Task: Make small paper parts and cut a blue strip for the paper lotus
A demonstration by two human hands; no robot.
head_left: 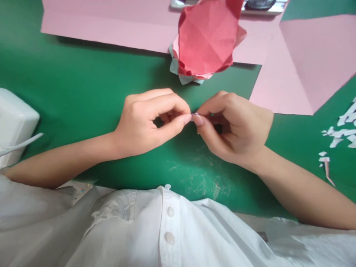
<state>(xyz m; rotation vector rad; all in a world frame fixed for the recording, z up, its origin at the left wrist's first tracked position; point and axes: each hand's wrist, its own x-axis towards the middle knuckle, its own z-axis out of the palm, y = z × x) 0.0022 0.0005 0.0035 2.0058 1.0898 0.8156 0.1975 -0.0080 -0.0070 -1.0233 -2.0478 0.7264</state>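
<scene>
My left hand (155, 120) and my right hand (232, 126) meet in the middle of the head view, fingertips almost touching. Between them is a tiny pale purple strip (192, 117), pinched from both sides by thumb and forefinger. Most of the strip is covered by my fingertips, so its full shape and material cannot be made out. Just beyond my hands sits a folded red paper flower (207, 39), with pink and grey-green paper points showing under its rim.
Folded pink paper sheets (111, 27) lie along the far side of the green table (69, 89). White paper scraps (340, 135) are scattered at the right. A white box-like object (16, 115) with a pale cable (25, 142) stands at the left edge.
</scene>
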